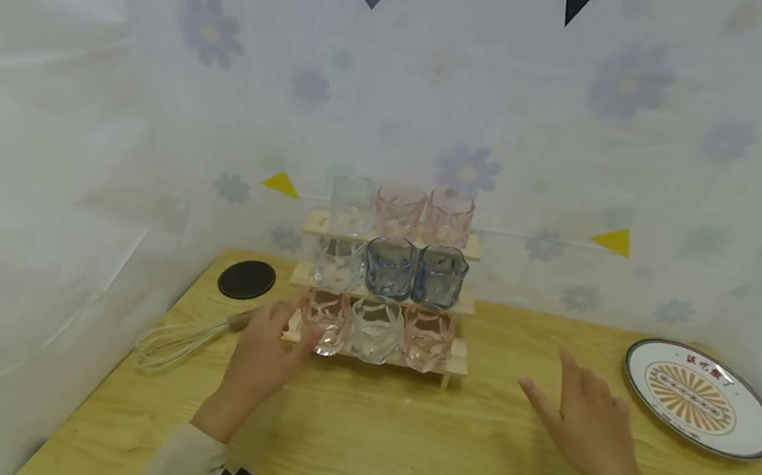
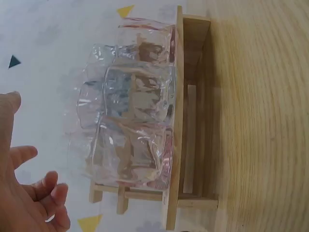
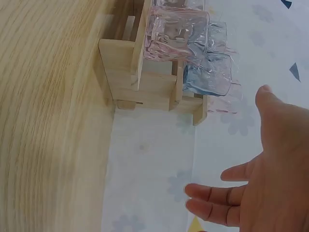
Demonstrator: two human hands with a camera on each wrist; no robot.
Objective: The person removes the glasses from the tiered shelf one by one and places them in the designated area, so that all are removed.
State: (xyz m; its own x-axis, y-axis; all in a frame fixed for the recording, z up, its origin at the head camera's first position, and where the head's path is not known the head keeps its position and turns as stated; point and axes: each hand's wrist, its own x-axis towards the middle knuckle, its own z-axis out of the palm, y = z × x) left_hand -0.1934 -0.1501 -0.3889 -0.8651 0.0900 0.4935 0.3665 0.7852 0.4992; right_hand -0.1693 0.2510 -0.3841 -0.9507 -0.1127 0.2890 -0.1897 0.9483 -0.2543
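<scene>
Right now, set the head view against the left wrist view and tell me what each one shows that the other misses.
Only the head view shows the right hand open above the table, the patterned plate, the whisk, the black coaster and all three tiers of the wooden rack. Only the left wrist view shows the rack's underside slats close up. Both show the left hand by the pink glass on the lowest tier.

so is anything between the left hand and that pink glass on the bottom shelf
Nothing visible. The left hand is right at the pink glass on the lowest tier of the wooden rack; the whisk lies off to its left.
</scene>
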